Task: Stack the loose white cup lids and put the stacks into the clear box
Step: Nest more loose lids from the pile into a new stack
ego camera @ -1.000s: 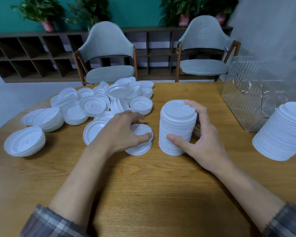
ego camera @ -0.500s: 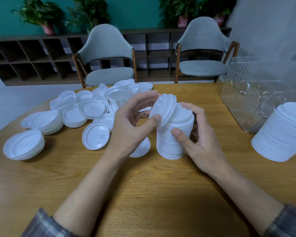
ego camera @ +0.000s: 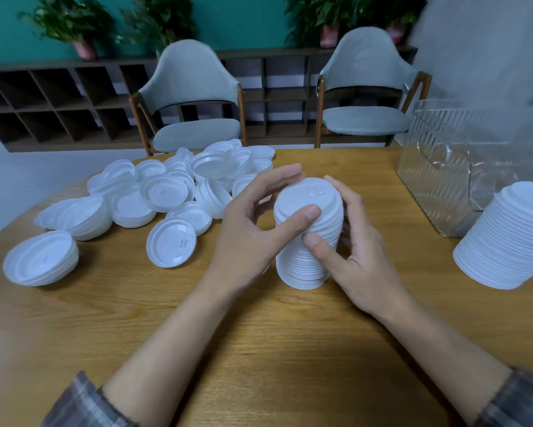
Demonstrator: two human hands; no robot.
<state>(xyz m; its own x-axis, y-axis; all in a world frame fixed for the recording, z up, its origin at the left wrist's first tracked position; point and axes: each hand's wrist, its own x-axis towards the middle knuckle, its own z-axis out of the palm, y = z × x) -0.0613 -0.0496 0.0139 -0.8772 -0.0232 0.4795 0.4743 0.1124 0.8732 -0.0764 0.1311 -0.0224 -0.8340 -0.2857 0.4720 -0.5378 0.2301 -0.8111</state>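
Centre stack (ego camera: 305,269) of white lids stands upright mid-worktop (ego camera: 259,349), base on the wood. Both hands are on it.

Left hand (ego camera: 249,232): grip holds the top of the stack. The thumb presses on the near rim of the top lid (ego camera: 311,192) and the fingers curve over its far-left side.

Right hand (ego camera: 360,254): grip wraps the stack body from the right. The thumb lies across the near face and the fingers go round the back, tips mostly hidden.

Top lid looks seated flat, as far as I can tell.

Loose lids (ego camera: 166,186) are heaped toward the far left edge of the worktop, some nested in short piles, some tipped on edge. A single lid (ego camera: 171,241) lies at the near side of the heap, between it and the left hand. A short stack (ego camera: 40,257) sits alone by the left edge.

Clear box (ego camera: 437,167) is at the far right corner, ribbed walls, well apart from the centre stack. Can't read its contents through the walls. A second tall stack (ego camera: 505,241) is at the right edge, just in front of the box, cut off by the frame.

Behind the worktop: two grey chairs (ego camera: 194,97), a dark shelf (ego camera: 58,97), potted plants (ego camera: 71,23).
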